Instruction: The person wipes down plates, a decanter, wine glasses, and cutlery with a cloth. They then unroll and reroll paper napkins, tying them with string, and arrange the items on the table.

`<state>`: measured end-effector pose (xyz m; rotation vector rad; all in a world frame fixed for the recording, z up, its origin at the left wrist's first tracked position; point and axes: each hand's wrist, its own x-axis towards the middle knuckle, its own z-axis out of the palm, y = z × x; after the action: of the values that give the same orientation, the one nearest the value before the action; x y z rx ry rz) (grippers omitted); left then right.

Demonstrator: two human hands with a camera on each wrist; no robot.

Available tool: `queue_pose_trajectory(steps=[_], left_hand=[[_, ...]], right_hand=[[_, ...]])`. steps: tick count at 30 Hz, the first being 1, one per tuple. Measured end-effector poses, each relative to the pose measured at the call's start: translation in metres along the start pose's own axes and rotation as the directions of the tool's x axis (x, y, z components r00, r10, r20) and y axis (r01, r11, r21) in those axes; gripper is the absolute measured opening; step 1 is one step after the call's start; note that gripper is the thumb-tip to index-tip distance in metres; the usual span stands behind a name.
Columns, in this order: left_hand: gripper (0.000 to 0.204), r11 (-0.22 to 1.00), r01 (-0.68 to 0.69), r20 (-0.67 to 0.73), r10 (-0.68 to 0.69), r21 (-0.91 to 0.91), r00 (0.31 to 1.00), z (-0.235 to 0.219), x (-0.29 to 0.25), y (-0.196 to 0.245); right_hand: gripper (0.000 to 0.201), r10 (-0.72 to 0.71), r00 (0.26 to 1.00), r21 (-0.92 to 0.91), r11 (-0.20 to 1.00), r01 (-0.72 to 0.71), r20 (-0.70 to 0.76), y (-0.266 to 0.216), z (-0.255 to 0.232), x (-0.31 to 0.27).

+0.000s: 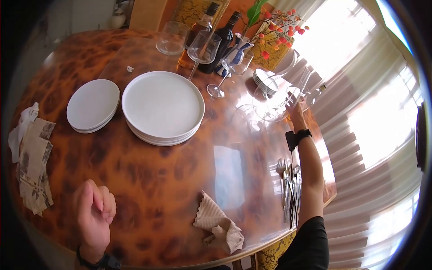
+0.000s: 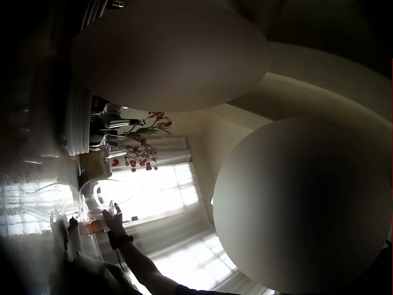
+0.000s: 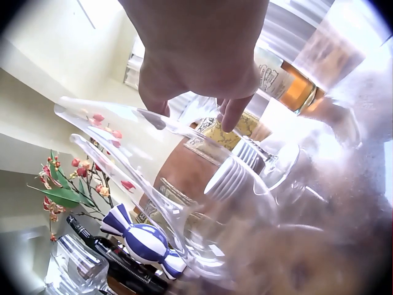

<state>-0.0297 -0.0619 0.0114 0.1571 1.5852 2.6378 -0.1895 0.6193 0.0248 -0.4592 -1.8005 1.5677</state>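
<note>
At the far right of the table, my right hand (image 1: 295, 109) reaches past a large clear glass decanter (image 3: 175, 215). In the right wrist view its thumb and fingers (image 3: 233, 112) pinch the bowl of a wine glass, whose stem and round foot (image 3: 285, 165) show below. The decanter stands between the camera and this glass. A bottle of amber liquor (image 3: 293, 86) is close beside the hand. My left hand (image 1: 96, 211) hovers over the near left of the table, fingers loosely curled, with nothing in it.
Large white plates (image 1: 163, 103) and smaller plates (image 1: 93, 104) are stacked at left centre; small dishes (image 1: 265, 81) sit behind the decanter. Wine glasses (image 1: 204, 47), bottles (image 1: 225, 38) and a vase (image 1: 234, 54) line the back. Cutlery (image 1: 290, 189) and a beige cloth (image 1: 219, 225) lie nearer.
</note>
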Motion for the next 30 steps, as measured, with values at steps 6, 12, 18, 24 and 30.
queue_pose_trajectory(steps=[6,12,18,24,30], left_hand=[[0.041,1.000,0.000,-0.004,0.000,0.009,1.000,-0.003,0.001,0.000],[0.040,1.000,0.001,0.037,-0.001,0.011,0.999,0.000,-0.001,0.000],[0.037,1.000,-0.017,0.068,0.017,0.003,0.998,-0.001,-0.001,0.000],[0.037,1.000,-0.029,0.089,0.029,-0.005,0.996,-0.003,-0.001,0.003],[0.017,0.999,0.024,0.106,-0.021,-0.032,0.994,0.000,-0.006,0.002]], right_hand=[[0.058,0.126,0.948,-0.027,0.992,-0.123,0.294,0.035,-0.022,0.049],[0.074,0.032,0.964,-0.006,0.999,-0.032,0.264,0.038,-0.030,0.036],[0.087,0.166,0.972,-0.019,0.986,-0.165,0.163,0.012,-0.042,0.018],[0.038,-0.489,0.806,-0.257,0.870,0.421,-0.334,-0.073,-0.001,-0.046],[0.029,-0.416,0.881,-0.137,0.882,0.451,0.225,-0.125,0.124,-0.133]])
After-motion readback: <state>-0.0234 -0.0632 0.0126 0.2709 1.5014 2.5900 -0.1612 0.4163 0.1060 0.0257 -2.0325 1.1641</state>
